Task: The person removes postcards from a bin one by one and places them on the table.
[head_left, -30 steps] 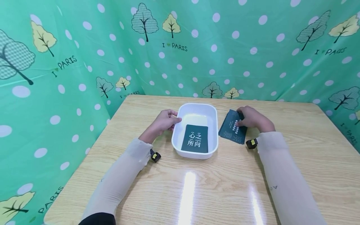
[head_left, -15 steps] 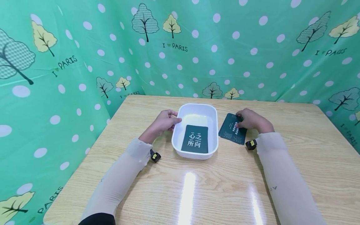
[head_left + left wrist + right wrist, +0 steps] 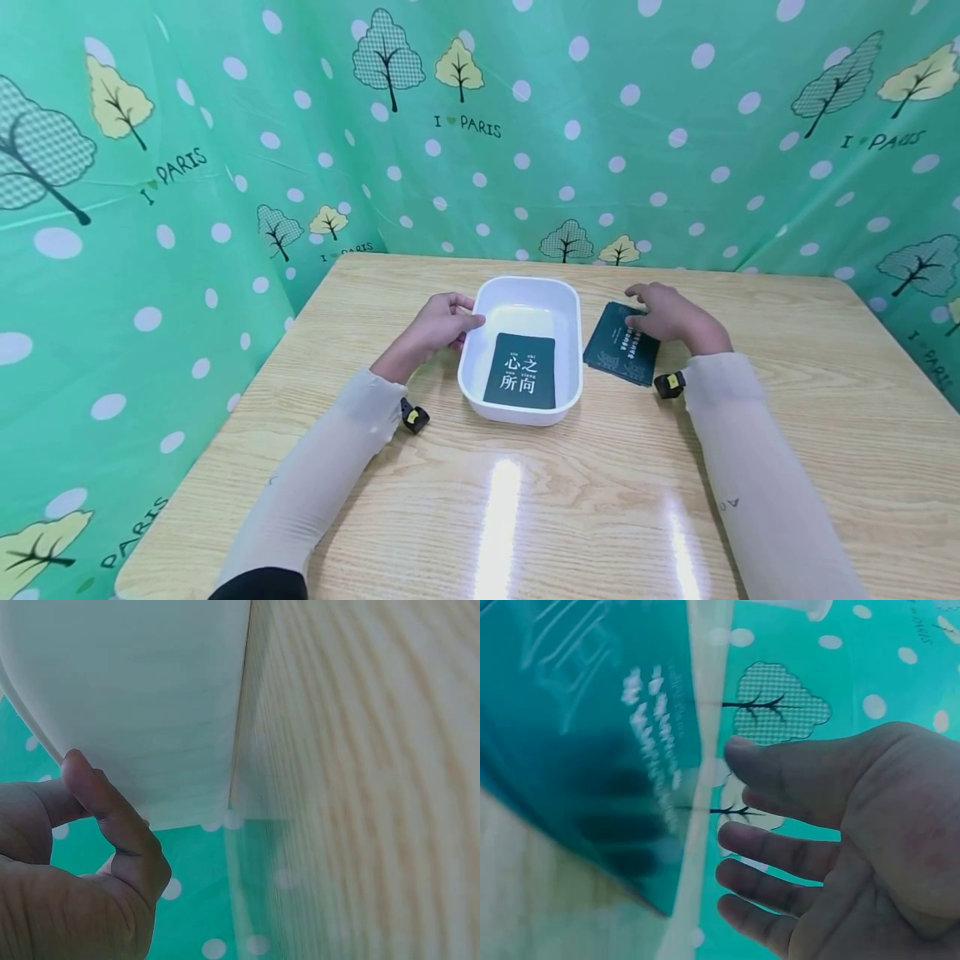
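Note:
In the head view, my left hand (image 3: 437, 325) pinches the left wall of a white plastic bin (image 3: 527, 317), thumb over the rim and fingers outside. Inside the bin lies a dark green card (image 3: 520, 371) with large white Chinese characters. To its right, a slightly uneven stack of dark green cards (image 3: 617, 346) lies on the table. Over the stack's right edge hovers my right hand (image 3: 670, 317), thumb and fingers spread. The right wrist view shows these fingers (image 3: 772, 885) holding nothing, apart from the card stack (image 3: 592, 750).
The light wooden table (image 3: 585, 500) carries the bin and cards. A green curtain (image 3: 525, 192) printed with dots and trees hangs behind the table and along its left side. Small black wrist cameras sit at both cuffs.
The top of the card stack has slid down toward me and lies more squarely. My right fingers have come off the cards and spread. The left hand and bin have stayed put.

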`<state>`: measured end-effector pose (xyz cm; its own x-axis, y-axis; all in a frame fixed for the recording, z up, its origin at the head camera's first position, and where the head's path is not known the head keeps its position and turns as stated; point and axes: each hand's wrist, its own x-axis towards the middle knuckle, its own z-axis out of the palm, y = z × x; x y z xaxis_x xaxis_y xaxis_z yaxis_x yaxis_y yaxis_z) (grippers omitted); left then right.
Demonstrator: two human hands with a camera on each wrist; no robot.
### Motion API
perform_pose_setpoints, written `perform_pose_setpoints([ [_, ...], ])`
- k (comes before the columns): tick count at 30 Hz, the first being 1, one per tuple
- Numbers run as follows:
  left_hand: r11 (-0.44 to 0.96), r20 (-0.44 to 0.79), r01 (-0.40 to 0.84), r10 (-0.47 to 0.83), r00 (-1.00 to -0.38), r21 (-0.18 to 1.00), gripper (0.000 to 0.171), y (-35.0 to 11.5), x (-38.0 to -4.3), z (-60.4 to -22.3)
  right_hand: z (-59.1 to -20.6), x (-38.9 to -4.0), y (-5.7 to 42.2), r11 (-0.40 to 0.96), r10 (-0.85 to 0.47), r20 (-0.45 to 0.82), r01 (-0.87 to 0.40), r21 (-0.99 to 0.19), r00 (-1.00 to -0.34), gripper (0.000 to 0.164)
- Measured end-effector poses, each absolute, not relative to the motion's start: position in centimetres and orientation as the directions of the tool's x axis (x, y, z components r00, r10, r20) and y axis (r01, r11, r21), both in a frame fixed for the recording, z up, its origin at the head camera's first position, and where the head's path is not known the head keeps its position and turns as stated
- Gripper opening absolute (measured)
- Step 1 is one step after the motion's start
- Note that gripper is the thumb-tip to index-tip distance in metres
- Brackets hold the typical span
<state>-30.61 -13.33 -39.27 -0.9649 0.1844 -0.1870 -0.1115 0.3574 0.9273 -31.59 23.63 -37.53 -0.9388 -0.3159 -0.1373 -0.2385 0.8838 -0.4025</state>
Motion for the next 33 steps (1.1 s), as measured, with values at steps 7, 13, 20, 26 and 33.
perform_pose_setpoints([
  [7,0.359,-0.191,-0.117,0.176,-0.966,0.926,0.031,-13.4,-30.5,-39.2,-36.2,-31.2,22.7,0.863,-0.327,-0.070,-0.268,-0.428,-0.942,0.059],
  [13,0.366,-0.193,-0.119,0.172,-0.966,0.923,0.031,-13.3,-30.4,-39.1,-35.1,-30.6,21.6,0.859,-0.335,-0.036,-0.290,-0.423,-0.941,0.059],
  [20,0.365,-0.200,-0.127,0.168,-0.965,0.922,0.031,-13.3,-30.5,-39.1,-34.4,-29.8,19.0,0.844,-0.388,0.030,-0.368,-0.390,-0.921,0.059],
  [26,0.364,-0.204,-0.131,0.168,-0.964,0.922,0.031,-13.3,-30.6,-39.1,-34.0,-28.9,17.0,0.843,-0.416,0.062,-0.410,-0.348,-0.907,0.061],
  [33,0.364,-0.205,-0.132,0.170,-0.964,0.922,0.031,-13.2,-30.5,-39.1,-34.4,-28.3,14.9,0.809,-0.468,0.031,-0.443,-0.387,-0.883,0.092],
])
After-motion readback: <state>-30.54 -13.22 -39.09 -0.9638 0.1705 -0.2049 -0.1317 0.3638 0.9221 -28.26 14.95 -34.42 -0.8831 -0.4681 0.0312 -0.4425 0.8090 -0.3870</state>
